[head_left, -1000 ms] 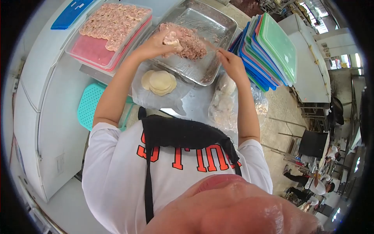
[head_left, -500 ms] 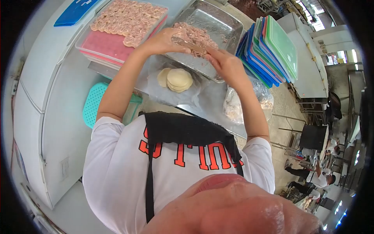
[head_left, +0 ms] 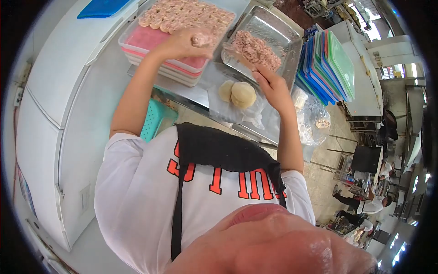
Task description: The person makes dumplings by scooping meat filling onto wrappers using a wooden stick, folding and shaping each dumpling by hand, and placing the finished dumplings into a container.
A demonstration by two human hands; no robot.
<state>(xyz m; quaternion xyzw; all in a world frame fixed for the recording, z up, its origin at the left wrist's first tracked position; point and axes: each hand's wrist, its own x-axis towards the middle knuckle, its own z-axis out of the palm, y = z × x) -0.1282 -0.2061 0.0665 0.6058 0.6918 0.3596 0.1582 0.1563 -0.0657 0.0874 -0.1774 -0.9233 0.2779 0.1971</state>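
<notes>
Head view: the left hand (head_left: 185,42) is curled shut around a small filled dumpling (head_left: 199,40), held over the near corner of a clear tub (head_left: 150,39) with a pink liner. Finished dumplings lie in rows across the far part of that tub, and more tubs are stacked under it. The right hand (head_left: 271,84) pinches a thin stick (head_left: 242,55), fingers closed on it, with the stick's tip lying in the minced filling (head_left: 255,48) heaped in a steel tray (head_left: 285,36). Just below the tray, between the two forearms, a short pile of round wrappers (head_left: 239,92) sits on a clear plastic sheet on the steel counter (head_left: 196,93). To the right of the right hand lies a crumpled clear bag (head_left: 312,116). Beyond the tray stands a slanted stack of blue, pink and green lids (head_left: 328,64). A blue lid (head_left: 102,7) lies at the top left on a white chest freezer (head_left: 64,91). A teal perforated stool (head_left: 155,119) shows under the left forearm. The person wears a white T-shirt with orange block letters edged in black, seen upside down and half hidden by a black apron (head_left: 214,150); the word cannot be read. Other people stand far off at the lower right.
</notes>
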